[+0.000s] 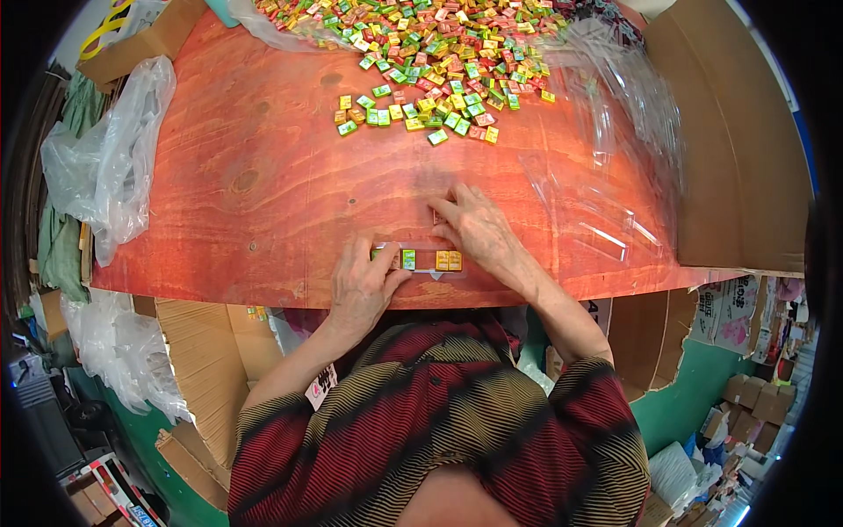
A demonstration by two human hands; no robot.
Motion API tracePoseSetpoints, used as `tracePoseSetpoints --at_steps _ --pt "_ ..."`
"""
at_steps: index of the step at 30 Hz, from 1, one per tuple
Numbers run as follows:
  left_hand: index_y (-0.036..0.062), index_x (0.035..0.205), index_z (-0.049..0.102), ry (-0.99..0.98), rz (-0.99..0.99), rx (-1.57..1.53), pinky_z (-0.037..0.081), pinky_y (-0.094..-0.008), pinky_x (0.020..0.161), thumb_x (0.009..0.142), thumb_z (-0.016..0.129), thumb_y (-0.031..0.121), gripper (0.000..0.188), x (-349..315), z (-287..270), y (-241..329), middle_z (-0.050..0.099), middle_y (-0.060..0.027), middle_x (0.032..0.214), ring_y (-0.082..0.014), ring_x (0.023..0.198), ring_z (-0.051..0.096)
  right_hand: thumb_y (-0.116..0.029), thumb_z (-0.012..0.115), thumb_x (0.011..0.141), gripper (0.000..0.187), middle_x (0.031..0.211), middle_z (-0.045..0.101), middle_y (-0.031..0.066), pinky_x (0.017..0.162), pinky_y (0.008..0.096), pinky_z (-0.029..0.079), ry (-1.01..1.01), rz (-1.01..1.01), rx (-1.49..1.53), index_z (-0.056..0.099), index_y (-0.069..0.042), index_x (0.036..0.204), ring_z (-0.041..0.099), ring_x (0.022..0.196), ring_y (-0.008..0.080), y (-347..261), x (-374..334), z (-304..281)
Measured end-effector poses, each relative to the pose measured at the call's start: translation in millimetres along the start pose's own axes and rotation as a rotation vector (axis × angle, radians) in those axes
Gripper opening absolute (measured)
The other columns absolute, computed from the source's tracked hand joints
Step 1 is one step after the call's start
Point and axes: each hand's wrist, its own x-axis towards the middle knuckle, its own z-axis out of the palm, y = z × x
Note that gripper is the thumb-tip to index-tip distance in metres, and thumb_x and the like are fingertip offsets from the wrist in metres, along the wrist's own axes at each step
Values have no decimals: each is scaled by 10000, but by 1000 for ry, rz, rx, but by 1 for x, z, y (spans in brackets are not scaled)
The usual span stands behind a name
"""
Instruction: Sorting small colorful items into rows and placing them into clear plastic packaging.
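Note:
In front of me at the table's near edge lies a narrow clear plastic tray (425,262). Green small boxes (409,259) sit toward its left end, partly under my fingers, and yellow-orange small boxes (449,261) stand at its right, with a gap between the two groups. My left hand (358,283) is closed around the tray's left end, thumb along the near side. Just beyond the tray, my right hand (479,230) pinches a small reddish box (436,216), mostly hidden by the fingers.
A large heap of small coloured boxes (448,61) covers the far side of the red wooden table (255,176). Empty clear trays (606,239) lie to the right, beside a tall cardboard box (738,132). Crumpled plastic bags (118,167) hang at the left edge.

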Motion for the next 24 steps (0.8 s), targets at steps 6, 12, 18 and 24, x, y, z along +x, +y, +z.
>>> tracePoseSetpoints --at_steps 6,12,18,24 --pt "43 965 588 35 -3 13 445 -375 675 636 710 168 373 4 2 -3 491 -120 936 -290 833 504 -91 610 739 252 837 492 157 672 394 445 -4 43 83 536 -34 972 526 785 324 0 3 -1" --pt "58 981 586 26 -20 27 442 -363 666 650 709 152 366 8 3 -1 494 -98 890 -276 804 503 -88 627 729 328 872 494 157 685 385 450 -159 71 156 520 -47 1036 531 813 317 -33 -17 -1" --pt "69 1013 584 21 -22 23 436 -359 688 655 709 134 385 8 2 -1 495 -95 901 -270 813 498 -58 631 720 331 930 537 141 719 366 461 -42 5 244 540 -34 1038 545 848 311 -33 -23 -6" --pt "95 1060 583 89 52 131 392 -391 753 658 698 167 425 6 4 3 492 -125 989 -295 906 477 -57 619 749 178 829 561 130 651 368 473 212 210 81 596 -31 924 564 758 322 -16 -42 -20"
